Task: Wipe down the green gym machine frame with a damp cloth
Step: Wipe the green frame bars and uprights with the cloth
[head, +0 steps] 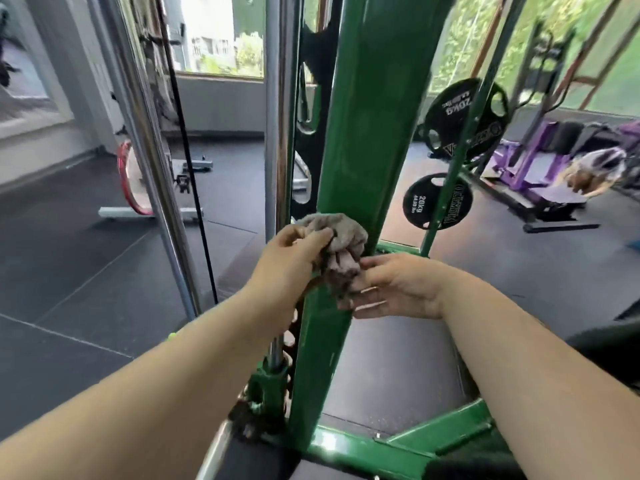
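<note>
The green upright post [367, 133] of the gym machine frame runs from the top of the view down to a green base bar [408, 445]. A crumpled grey-brown cloth [341, 244] is bunched against the post at mid height. My left hand [294, 258] grips the cloth from the left, fingers curled over its top. My right hand [394, 289] reaches in from the right, its fingertips on the lower part of the cloth; whether they pinch it I cannot tell.
Chrome guide rods [275, 133] and a black cable [187, 150] stand just left of the post. Black 20kg weight plates [438, 200] hang on a thinner green upright to the right. Purple equipment [526, 161] sits at far right on the dark rubber floor.
</note>
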The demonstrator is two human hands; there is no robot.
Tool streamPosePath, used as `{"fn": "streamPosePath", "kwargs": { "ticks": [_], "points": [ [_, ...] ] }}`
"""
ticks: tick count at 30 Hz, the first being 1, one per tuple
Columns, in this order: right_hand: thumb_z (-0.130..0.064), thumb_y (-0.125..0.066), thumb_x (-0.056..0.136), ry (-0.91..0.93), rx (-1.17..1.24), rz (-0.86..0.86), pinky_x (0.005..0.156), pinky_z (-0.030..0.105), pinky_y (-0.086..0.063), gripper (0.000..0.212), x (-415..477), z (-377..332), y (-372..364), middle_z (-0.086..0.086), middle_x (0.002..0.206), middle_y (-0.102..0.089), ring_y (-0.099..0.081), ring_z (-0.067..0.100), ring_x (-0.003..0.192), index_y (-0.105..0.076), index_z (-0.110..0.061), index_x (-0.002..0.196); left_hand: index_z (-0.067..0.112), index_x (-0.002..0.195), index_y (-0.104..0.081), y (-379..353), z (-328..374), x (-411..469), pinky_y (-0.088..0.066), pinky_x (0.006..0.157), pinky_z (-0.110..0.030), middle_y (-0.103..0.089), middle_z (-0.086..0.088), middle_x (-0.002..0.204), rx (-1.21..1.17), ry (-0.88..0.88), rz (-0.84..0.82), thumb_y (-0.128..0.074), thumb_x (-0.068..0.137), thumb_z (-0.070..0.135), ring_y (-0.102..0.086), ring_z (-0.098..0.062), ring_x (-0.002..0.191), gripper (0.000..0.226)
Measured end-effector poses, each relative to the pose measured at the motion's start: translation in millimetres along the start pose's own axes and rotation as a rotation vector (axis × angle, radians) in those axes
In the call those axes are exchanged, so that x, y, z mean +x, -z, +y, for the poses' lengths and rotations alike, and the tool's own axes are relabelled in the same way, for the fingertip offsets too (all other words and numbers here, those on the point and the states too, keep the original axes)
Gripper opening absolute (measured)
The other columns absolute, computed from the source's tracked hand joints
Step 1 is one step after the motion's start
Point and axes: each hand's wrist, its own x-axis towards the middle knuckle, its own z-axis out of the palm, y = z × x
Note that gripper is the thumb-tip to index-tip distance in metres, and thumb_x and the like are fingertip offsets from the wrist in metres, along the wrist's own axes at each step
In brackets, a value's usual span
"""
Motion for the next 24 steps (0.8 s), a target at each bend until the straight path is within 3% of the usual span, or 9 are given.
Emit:
{"fn": "streamPosePath", "kwargs": {
  "ticks": [4, 8, 11, 13, 15, 17, 19, 21, 24],
  "points": [
    [-0.015, -0.065, 0.088, 0.286, 0.129, -0.004, 0.094, 0.039, -0.053, 0.034, -77.4, -85.4, -4.9, 0.007, 0.111, -0.072, -0.069, 0.024, 0.1, -0.062, -0.016, 0.122, 0.022, 0.1, -0.064, -12.6, 112.2, -26.1, -0.053, 0.093, -0.053, -0.071, -0.012, 0.103, 0.097, -0.145, 0.016, -0.061, 0.081, 0.021, -0.068, -0.033, 0.099, 0.019],
    [-0.009, -0.061, 0.093, 0.563, 0.122, 0.267, 0.073, 0.031, -0.058, 0.014, -135.3, -157.5, -14.5, 0.008, 0.096, -0.075, -0.071, 0.021, 0.089, -0.066, -0.014, 0.105, 0.014, 0.106, -0.064, -28.0, 203.9, -54.6, -0.06, 0.08, -0.043, -0.071, -0.012, 0.098, 0.035, -0.229, -0.082, -0.05, 0.095, 0.006, -0.071, -0.026, 0.084, 0.02],
    [-0.013, -0.064, 0.092, 0.722, 0.072, 0.429, 0.069, 0.034, -0.059, 0.008, -171.4, -205.8, -18.3, 0.013, 0.093, -0.074, -0.069, 0.027, 0.086, -0.068, -0.016, 0.097, 0.013, 0.105, -0.066, -41.8, 265.9, -72.6, -0.059, 0.08, -0.04, -0.073, -0.011, 0.091, -0.024, -0.215, -0.212, -0.051, 0.098, 0.028, -0.071, -0.023, 0.077, 0.023],
    [-0.014, -0.061, 0.093, 0.821, 0.047, 0.465, 0.056, 0.028, -0.053, 0.008, -195.4, -234.3, -16.7, 0.012, 0.088, -0.072, -0.067, 0.025, 0.079, -0.069, -0.016, 0.095, 0.017, 0.134, -0.05, -54.2, 301.4, -80.5, -0.059, 0.069, -0.032, -0.07, -0.009, 0.101, 0.019, -0.26, -0.304, -0.063, 0.092, 0.035, -0.072, -0.021, 0.082, 0.048],
    [-0.017, -0.064, 0.093, 0.899, 0.01, 0.516, 0.063, 0.032, -0.055, 0.009, -216.3, -261.2, -9.3, 0.01, 0.089, -0.075, -0.07, 0.027, 0.084, -0.072, -0.018, 0.092, 0.037, 0.15, -0.027, -65.3, 332.2, -81.1, -0.059, 0.066, -0.031, -0.063, -0.011, 0.116, 0.122, -0.339, -0.285, -0.076, 0.079, 0.027, -0.071, -0.025, 0.092, 0.087],
    [-0.018, -0.067, 0.091, 0.975, -0.028, 0.545, 0.075, 0.037, -0.058, 0.006, -233.5, -287.7, 4.4, 0.009, 0.09, -0.076, -0.072, 0.029, 0.088, -0.074, -0.017, 0.092, 0.031, 0.141, -0.046, -78.2, 360.6, -83.1, -0.06, 0.071, -0.032, -0.066, -0.011, 0.114, 0.277, -0.405, -0.272, -0.082, 0.063, 0.028, -0.07, -0.024, 0.095, 0.086],
    [-0.015, -0.069, 0.089, 1.019, -0.087, 0.543, 0.085, 0.043, -0.058, 0.008, -247.9, -313.9, 20.0, 0.012, 0.093, -0.076, -0.073, 0.031, 0.091, -0.073, -0.013, 0.096, 0.019, 0.109, -0.069, -90.6, 388.0, -82.0, -0.059, 0.077, -0.03, -0.073, -0.01, 0.103, 0.49, -0.487, -0.23, -0.081, 0.062, 0.031, -0.07, -0.02, 0.092, 0.05],
    [-0.007, -0.071, 0.086, 1.029, -0.118, 0.514, 0.087, 0.049, -0.058, 0.01, -263.2, -342.6, 38.2, 0.019, 0.097, -0.075, -0.072, 0.036, 0.092, -0.072, -0.008, 0.096, 0.013, 0.092, -0.072, -105.8, 419.4, -75.7, -0.058, 0.081, -0.031, -0.074, -0.01, 0.096, 0.666, -0.583, -0.14, -0.074, 0.079, 0.036, -0.069, -0.021, 0.089, 0.027],
    [0.005, -0.068, 0.083, 0.996, -0.194, 0.394, 0.077, 0.045, -0.059, 0.03, -278.1, -378.5, 57.4, 0.024, 0.105, -0.071, -0.071, 0.037, 0.09, -0.067, -0.001, 0.111, 0.005, 0.091, -0.068, -117.0, 457.7, -58.7, -0.05, 0.091, -0.045, -0.069, -0.017, 0.095, 0.741, -0.661, 0.002, -0.063, 0.089, 0.04, -0.058, -0.025, 0.087, 0.035]
  ]
}}
